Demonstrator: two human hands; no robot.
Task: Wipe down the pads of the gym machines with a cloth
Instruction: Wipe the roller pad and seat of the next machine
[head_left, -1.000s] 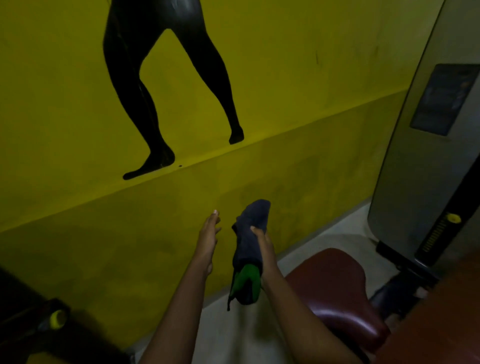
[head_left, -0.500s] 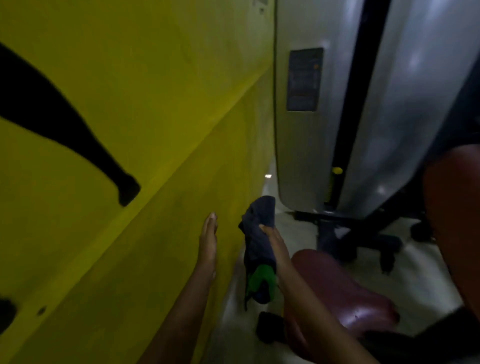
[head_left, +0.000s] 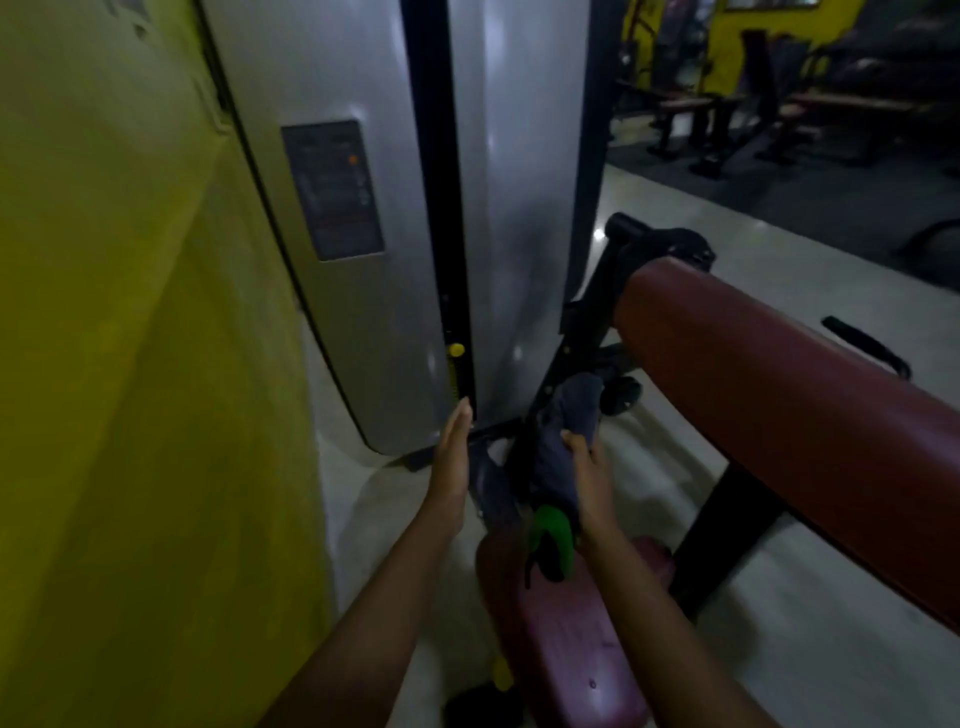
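Observation:
My right hand (head_left: 584, 470) grips a dark blue cloth (head_left: 563, 431) with a green end (head_left: 553, 535) hanging down. The cloth is held upright in the air, above the near end of a dark red seat pad (head_left: 566, 639). My left hand (head_left: 453, 462) is flat with fingers straight and together, a short way left of the cloth, holding nothing. A long dark red pad (head_left: 779, 410) of the machine runs from centre to the right edge, higher than the seat pad and to the right of the cloth.
A grey weight-stack housing (head_left: 353, 208) with a black slot and yellow pin (head_left: 456, 349) stands straight ahead. A yellow wall (head_left: 130, 364) fills the left. Black frame bars (head_left: 582, 332) sit behind the cloth. More benches (head_left: 779, 119) stand far right on the pale floor.
My view has swung right from the yellow wall to the grey housing and long red pad. Both hands keep the same pose, the right still holding the cloth.

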